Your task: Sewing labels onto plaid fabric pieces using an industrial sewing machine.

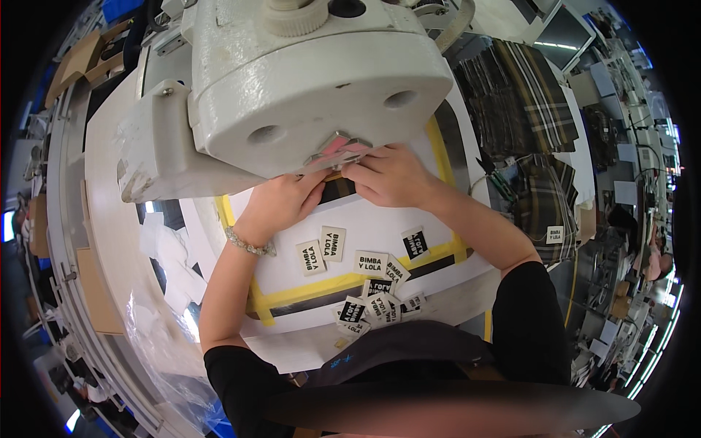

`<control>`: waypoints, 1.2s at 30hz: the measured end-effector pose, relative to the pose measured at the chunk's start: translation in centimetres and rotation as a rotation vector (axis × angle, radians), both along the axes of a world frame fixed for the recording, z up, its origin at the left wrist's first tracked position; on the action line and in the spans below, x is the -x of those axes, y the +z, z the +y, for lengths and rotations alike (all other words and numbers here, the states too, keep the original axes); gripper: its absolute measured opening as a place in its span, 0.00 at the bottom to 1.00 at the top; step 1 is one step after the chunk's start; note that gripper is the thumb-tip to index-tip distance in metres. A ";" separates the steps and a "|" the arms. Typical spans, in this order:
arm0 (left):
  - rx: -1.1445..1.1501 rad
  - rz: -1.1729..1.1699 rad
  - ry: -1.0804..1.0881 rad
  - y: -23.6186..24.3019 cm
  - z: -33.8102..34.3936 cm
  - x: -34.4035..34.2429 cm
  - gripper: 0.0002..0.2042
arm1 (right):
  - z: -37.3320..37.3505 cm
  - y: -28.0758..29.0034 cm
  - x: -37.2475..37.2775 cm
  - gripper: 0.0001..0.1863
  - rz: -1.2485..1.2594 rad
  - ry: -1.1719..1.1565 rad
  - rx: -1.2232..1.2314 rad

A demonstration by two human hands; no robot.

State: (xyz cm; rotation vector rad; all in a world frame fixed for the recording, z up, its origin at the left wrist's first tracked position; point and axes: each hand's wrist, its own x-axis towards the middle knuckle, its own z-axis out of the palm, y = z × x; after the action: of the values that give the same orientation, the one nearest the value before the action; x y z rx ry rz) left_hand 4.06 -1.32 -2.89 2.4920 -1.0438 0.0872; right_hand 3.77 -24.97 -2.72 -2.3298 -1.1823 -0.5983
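Under the head of a large off-white sewing machine (321,95), both my hands come together near a clear guard with pink parts (339,150). A small strip of dark fabric with a brownish edge (338,190) shows between them. My left hand (281,206), with a bracelet at its wrist, has curled fingers on the fabric's left side; the guard and machine partly cover the fingertips. My right hand (392,177) has bent fingers pressed together at the fabric's right side. Below the hands, several white labels (334,243) and black labels (415,243) lie on the white work surface.
Yellow tape (292,294) borders the white surface. Stacked dark plaid fabric pieces (515,102) lie at the right, with small snips (499,179) and another plaid piece (540,208) bearing a label. Crumpled white scraps (171,259) and clear plastic (157,343) are at the left.
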 end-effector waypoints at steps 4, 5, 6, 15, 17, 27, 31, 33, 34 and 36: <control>-0.003 -0.086 -0.030 0.4 -0.1 0.0 0.09 | 0.3 0.0 -0.1 0.10 -0.051 -0.004 0.012; 0.011 -0.128 -0.024 0.3 -0.1 0.0 0.09 | 0.3 0.0 -0.2 0.10 -0.056 -0.007 0.012; 0.010 -0.134 -0.028 0.4 -0.3 0.0 0.09 | 0.4 -0.2 -0.3 0.09 -0.064 -0.005 0.017; -0.003 -0.292 0.009 0.6 -0.6 0.6 0.12 | 0.5 -1.2 -0.7 0.07 -0.084 0.017 -0.003; -0.011 -0.342 -0.012 0.9 -0.8 0.5 0.13 | 0.5 -1.5 -0.6 0.07 -0.095 0.021 -0.014; -0.144 -0.323 -0.001 1.3 -0.5 0.8 0.13 | 0.1 -0.3 0.7 0.06 -0.272 0.114 -0.083; -0.141 -0.357 0.009 1.4 -0.7 1.1 0.13 | 0.3 -0.5 0.9 0.06 -0.313 0.139 -0.132; -0.137 -0.365 0.020 1.5 -0.7 1.2 0.13 | 0.3 -0.8 0.7 0.06 -0.324 0.139 -0.137; -0.152 -0.349 0.031 1.5 -0.8 1.2 0.13 | 0.4 -0.9 0.7 0.06 -0.335 0.139 -0.141; -0.164 -0.335 0.048 1.4 -1.1 1.3 0.13 | 0.4 -0.8 0.7 0.07 -0.339 0.155 -0.147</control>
State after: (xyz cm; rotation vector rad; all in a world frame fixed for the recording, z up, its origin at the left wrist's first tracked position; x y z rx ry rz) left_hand 2.80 -2.44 -1.46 2.7129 -1.1620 0.4657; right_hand 3.10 -24.59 -3.57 -2.0440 -1.3988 -1.0156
